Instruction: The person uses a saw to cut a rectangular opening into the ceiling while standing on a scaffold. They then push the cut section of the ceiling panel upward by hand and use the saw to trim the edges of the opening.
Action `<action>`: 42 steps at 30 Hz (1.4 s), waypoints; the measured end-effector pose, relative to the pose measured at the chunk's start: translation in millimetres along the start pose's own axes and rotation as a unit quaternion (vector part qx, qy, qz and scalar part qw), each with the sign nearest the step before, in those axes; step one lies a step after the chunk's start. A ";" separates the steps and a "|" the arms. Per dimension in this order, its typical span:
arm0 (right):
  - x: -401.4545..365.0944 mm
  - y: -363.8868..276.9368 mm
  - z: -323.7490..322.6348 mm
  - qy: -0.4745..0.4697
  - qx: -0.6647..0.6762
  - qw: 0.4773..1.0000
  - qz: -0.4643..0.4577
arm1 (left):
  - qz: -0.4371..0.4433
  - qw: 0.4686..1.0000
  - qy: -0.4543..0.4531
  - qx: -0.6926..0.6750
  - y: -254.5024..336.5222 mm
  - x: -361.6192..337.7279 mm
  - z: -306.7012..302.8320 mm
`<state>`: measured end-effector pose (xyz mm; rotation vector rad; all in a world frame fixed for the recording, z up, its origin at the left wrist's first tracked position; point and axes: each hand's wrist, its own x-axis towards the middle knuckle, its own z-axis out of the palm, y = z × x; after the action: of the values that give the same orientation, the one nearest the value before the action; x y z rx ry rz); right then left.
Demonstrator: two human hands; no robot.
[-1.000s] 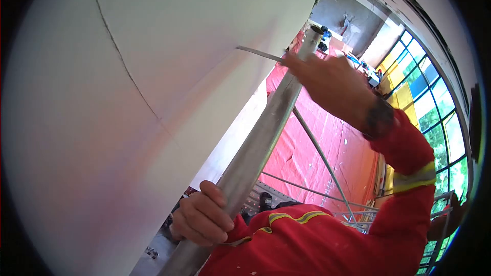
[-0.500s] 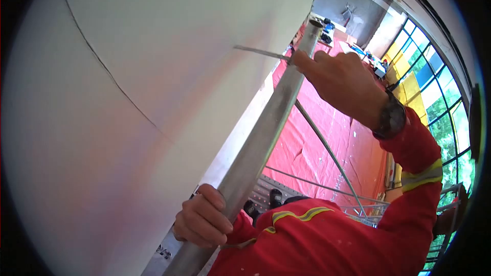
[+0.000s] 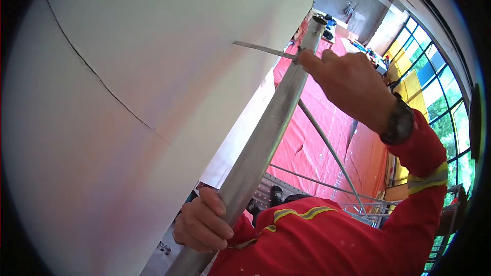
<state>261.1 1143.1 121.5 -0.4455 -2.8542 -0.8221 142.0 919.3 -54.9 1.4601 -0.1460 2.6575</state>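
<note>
A thick grey metal pipe (image 3: 261, 138) runs slantwise from the bottom centre to the upper right, beside a large pale panel (image 3: 128, 148). My left hand (image 3: 203, 220) is wrapped round the lower part of this pipe. Near its upper end, my right hand (image 3: 353, 84) is closed on a thin flat metal strip (image 3: 263, 48), which sticks out leftward across the panel. The fingertips of that hand are at the pipe's side. A dark curved line (image 3: 97, 76) marks the panel at the left.
Scaffold tubes (image 3: 330, 148) cross below, over a red floor sheet (image 3: 302, 133). My shoes stand on a perforated metal platform (image 3: 262, 194). Tables with tools (image 3: 353, 46) are farther back. Tall windows (image 3: 440, 87) line the right side.
My right hand and the pipe's upper end have shifted slightly right in view. The curved line on the panel appears a little lower and farther left. Both hands keep their holds.
</note>
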 end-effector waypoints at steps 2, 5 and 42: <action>34.1 -1.4 29.3 0.034 0.027 0.999 -0.024 | -0.001 1.000 -0.001 -0.004 0.0 0.7 -2.4; 69.0 -5.2 43.0 0.096 0.061 0.992 -0.055 | -0.014 1.000 0.025 0.010 3.6 0.7 -0.8; 24.6 21.5 19.7 0.052 0.013 0.998 -0.025 | -0.005 1.000 -0.002 -0.014 -4.4 13.9 5.4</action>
<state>243.7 1177.0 120.8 -0.3205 -2.7866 -0.7895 139.7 923.5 -40.2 1.4528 -0.1750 2.6339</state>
